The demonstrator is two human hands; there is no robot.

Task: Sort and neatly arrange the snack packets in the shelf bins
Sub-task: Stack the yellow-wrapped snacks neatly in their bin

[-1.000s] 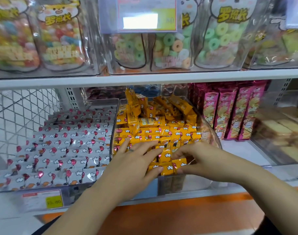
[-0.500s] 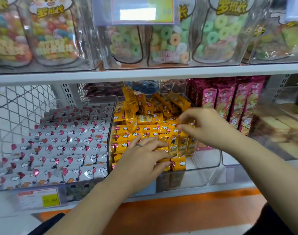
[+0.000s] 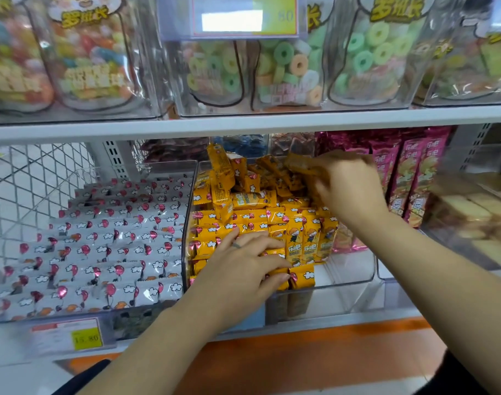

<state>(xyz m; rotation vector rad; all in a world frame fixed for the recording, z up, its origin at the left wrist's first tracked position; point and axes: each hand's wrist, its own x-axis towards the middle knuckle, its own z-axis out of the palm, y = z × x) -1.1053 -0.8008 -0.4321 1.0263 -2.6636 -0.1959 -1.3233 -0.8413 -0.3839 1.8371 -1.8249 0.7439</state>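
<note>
On the shelf [image 3: 357, 315], a clear bin [image 3: 353, 280] holds yellow packets [image 3: 252, 215]; the left hand [image 3: 243, 266] lies flat on the front rows, the blurred right hand [image 3: 349, 189] pinches one packet [image 3: 300, 164] behind.

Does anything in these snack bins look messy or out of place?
At the back of the middle bin, yellow packets lie jumbled, some on end, unlike the flat rows in front and the tidy white packets beside. The right hand reaches there.
</note>
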